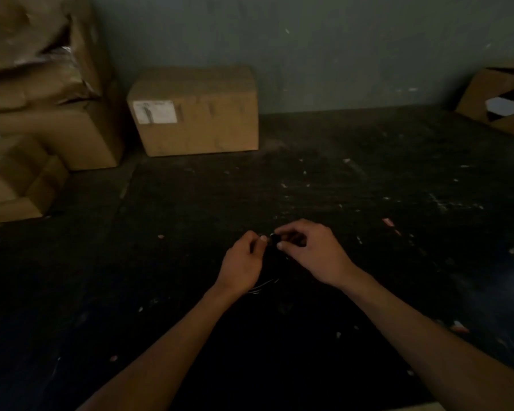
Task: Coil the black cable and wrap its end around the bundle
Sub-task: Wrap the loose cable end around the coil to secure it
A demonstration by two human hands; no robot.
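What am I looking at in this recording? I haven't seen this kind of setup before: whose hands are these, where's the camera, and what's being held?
There is no machine: a person wears one camera on the head, looking forward and down. The left hand and right hand meet over a dark, speckled surface, pinching a small dark part of the black cable between fingertips. Thin loops glint faintly below the hands; the dim light hides the rest. Cardboard boxes stand at the back: one with a white label, a stack on the left, and another far right.

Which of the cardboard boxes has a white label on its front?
The closed cardboard box against the back wall, centre-left. Its label sits at the front's upper left; the box at far right shows an opening instead, and the left stack shows none.
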